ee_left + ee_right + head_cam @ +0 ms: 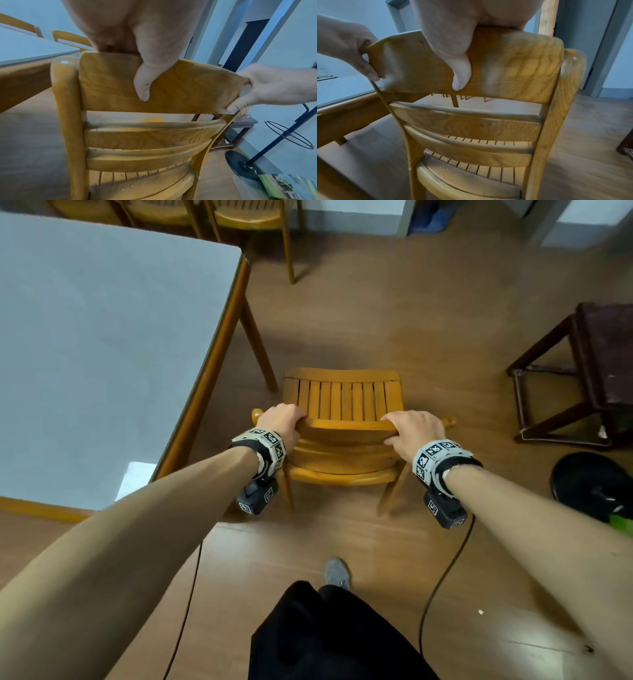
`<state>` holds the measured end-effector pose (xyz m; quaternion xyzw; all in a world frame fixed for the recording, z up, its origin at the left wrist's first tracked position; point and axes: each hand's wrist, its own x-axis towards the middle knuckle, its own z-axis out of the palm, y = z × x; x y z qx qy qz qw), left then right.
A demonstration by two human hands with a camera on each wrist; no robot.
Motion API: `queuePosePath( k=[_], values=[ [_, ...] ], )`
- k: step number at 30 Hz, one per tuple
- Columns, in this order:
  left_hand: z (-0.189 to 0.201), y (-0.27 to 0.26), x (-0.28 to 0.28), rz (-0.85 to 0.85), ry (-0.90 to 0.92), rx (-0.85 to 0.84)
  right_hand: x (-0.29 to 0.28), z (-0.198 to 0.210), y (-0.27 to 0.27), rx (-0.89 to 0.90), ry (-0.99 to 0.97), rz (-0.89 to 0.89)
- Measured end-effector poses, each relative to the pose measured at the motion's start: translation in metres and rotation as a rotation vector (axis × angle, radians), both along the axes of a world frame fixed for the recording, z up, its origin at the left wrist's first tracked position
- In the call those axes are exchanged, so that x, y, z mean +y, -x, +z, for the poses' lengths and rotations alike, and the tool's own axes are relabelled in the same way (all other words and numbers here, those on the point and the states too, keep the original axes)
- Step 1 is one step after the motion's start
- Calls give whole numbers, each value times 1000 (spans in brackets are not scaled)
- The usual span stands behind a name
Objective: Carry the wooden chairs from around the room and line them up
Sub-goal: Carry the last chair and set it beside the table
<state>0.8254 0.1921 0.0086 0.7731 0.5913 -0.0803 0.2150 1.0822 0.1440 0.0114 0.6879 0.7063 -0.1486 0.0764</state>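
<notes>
A wooden chair (pixel 344 402) with a slatted seat is in front of me on the wood floor, its back toward me. My left hand (pixel 282 419) grips the left end of its top back rail (pixel 180 86), fingers over the top and thumb on the rear face. My right hand (pixel 414 428) grips the right end of the same rail (pixel 513 67) in the same way. Each wrist view shows the other hand on the far end of the rail. More wooden chairs (pixel 250 217) stand at the far end of the table.
A grey-topped table (pixel 102 337) with wooden legs stands close on the left. A dark wooden stool (pixel 582 374) is at the right, and a black round stand base (pixel 589 484) lies near it. Cables trail from both wrists across the floor.
</notes>
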Motion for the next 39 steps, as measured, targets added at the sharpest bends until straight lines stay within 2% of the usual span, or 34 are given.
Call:
queuePosePath(
  k=[10, 14, 18, 23, 27, 36, 39],
  values=[
    [31, -10, 206, -76, -72, -91, 205, 33, -5, -69, -44, -140],
    [36, -8, 253, -120, -71, -94, 247, 34, -4, -69, -33, -178],
    [39, -8, 276, -146, -46, -99, 266, 34, -6, -70, -41, -184],
    [35, -9, 278, -133, -51, -109, 268, 34, -9, -42, -27, -178],
    [33, -7, 257, -128, -50, -102, 246, 32, -6, -20, -35, -165],
    [-9, 6, 137, -127, -46, -77, 138, 4, -4, -19, 69, -15],
    [-24, 7, 114, -116, -79, -76, 119, -6, -3, -25, 90, 14]
  ],
)
